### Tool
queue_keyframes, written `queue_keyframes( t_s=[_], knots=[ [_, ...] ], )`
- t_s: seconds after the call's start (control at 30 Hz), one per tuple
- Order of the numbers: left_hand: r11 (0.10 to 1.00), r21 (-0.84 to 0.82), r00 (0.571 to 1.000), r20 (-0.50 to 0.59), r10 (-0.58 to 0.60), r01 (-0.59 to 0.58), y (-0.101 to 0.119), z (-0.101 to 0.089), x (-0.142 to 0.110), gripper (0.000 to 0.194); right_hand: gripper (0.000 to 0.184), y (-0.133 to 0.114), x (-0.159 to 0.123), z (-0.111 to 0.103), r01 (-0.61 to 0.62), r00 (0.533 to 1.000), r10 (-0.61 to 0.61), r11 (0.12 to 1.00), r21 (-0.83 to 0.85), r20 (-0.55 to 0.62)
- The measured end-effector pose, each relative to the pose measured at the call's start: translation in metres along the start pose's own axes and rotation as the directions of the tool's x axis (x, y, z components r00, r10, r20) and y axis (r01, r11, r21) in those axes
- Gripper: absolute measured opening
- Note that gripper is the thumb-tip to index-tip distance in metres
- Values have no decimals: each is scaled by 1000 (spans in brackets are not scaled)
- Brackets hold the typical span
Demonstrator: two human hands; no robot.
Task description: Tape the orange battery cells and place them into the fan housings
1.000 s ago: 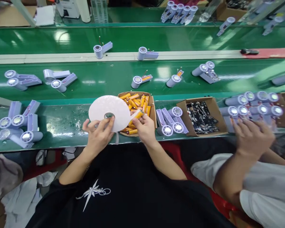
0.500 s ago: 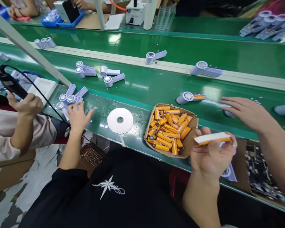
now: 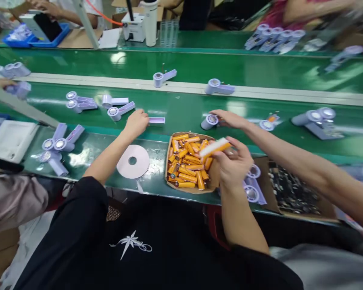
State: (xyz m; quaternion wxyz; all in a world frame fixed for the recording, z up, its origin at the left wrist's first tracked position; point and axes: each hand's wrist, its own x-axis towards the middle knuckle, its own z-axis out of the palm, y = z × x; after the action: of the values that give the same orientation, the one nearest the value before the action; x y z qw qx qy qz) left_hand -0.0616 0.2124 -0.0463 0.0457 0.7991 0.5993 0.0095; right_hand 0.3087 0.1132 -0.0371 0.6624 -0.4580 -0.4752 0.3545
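From the head view, the left hand (image 3: 136, 123) reaches out over the green conveyor belt (image 3: 181, 106), its fingers closed on one end of a lilac fan part (image 3: 156, 120) that lies flat on the belt beyond the near table edge. The right hand (image 3: 233, 166) is raised over the cardboard box (image 3: 169, 161) of orange batteries (image 3: 186, 167), pinching an orange battery with white tape along its top (image 3: 214, 147) between thumb and fingers, tilted up to the right. The white tape roll (image 3: 133, 161) lies flat on the table near its front edge, just left of the box and apart from both hands. A co-worker's hand (image 3: 230, 119) comes in from the right and rests on a lilac fan body (image 3: 208, 121) on the belt, just behind the box. More fan bodies (image 3: 59, 143) are clustered toward the table's left end.
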Motion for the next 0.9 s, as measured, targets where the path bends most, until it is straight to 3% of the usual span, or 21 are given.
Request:
queue_keyframes(
  t_s=[0.1, 0.2, 0.27, 0.37, 0.53, 0.67, 0.8, 0.9],
  knots=[
    [978, -85, 973, 113, 200, -191, 24, 8, 94, 29, 54, 3, 42, 22, 78, 980, -88, 995, 60, 178],
    [956, -132, 939, 194, 283, -261, 24, 11, 135, 20, 46, 16, 78, 37, 126, 946, -131, 991, 34, 295],
    [940, -211, 924, 221, 313, -268, 16, 12, 141, 24, 41, 32, 98, 49, 156, 911, -109, 984, -89, 398],
    [896, -376, 915, 224, 335, -236, 11, 13, 136, 32, 37, 59, 124, 75, 244, 818, -31, 923, -297, 574],
    [946, -318, 980, 162, 119, -63, 35, 22, 129, 37, 37, 83, 144, 107, 361, 700, 107, 800, -480, 706],
    [961, -274, 992, 126, -5, 39, 53, 29, 130, 42, 36, 82, 146, 109, 527, 614, 235, 587, -614, 753],
    [964, -253, 990, 136, -47, 80, 63, 29, 132, 44, 42, 77, 142, 109, 697, 497, 400, 345, -629, 770],
    [964, -248, 987, 153, -55, 92, 68, 29, 133, 43, 48, 74, 140, 114, 762, 440, 471, 254, -595, 764]
  ],
)
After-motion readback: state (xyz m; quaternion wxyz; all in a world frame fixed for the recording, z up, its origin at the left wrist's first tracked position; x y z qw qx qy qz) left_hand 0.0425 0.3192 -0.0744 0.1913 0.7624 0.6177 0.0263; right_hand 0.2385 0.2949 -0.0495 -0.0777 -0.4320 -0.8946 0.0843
